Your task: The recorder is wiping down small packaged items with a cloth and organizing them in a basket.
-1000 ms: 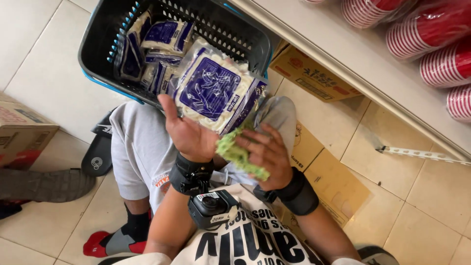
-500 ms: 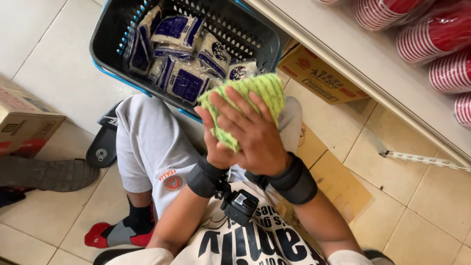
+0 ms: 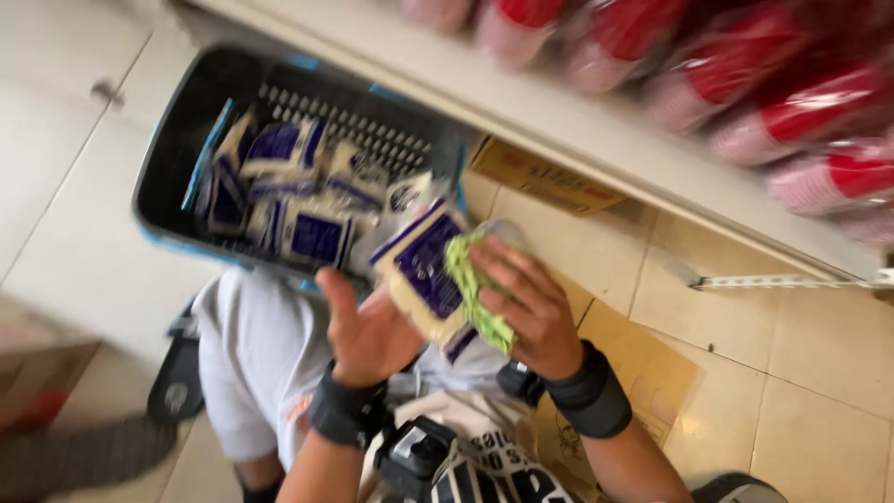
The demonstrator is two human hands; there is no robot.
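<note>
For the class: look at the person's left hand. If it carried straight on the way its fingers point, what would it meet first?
Probably the purple-and-white packet, which already rests against the left hand. Beyond lies the basket of similar packets; blur makes depth unclear.

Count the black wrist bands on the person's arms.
2. One black wrist band sits on the left arm, just below the open left hand. The other black wrist band sits on the right arm, behind the right hand pressing a green cloth. None seems hidden.
</note>
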